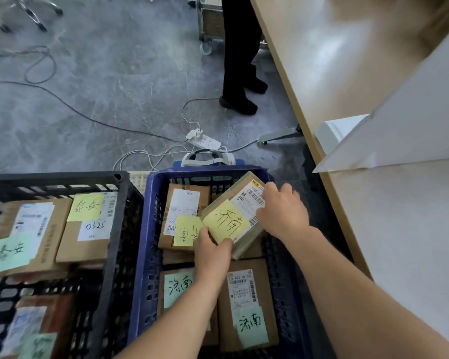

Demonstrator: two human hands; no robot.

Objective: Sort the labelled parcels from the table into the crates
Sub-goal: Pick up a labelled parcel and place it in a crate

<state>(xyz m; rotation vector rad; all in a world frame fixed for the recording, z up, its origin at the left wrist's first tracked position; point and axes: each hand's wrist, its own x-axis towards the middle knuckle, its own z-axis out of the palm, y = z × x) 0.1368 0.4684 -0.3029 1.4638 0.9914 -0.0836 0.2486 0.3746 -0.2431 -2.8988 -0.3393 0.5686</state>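
I hold the parcel (233,216) tilted over the blue crate (151,229), left hand (211,251) pinching its near corner, right hand (283,211) gripping its far edge. I'd level it, then lower it flat onto the boxes beneath my grip.

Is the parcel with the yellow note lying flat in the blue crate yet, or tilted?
Tilted. The parcel slants over the blue crate, its far end raised, held by the left hand and right hand.

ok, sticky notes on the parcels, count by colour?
Yellow: 3, one on the held parcel, one beside it in the blue crate, one in the black crate.
Green: 4, two in each crate.
Total: 7
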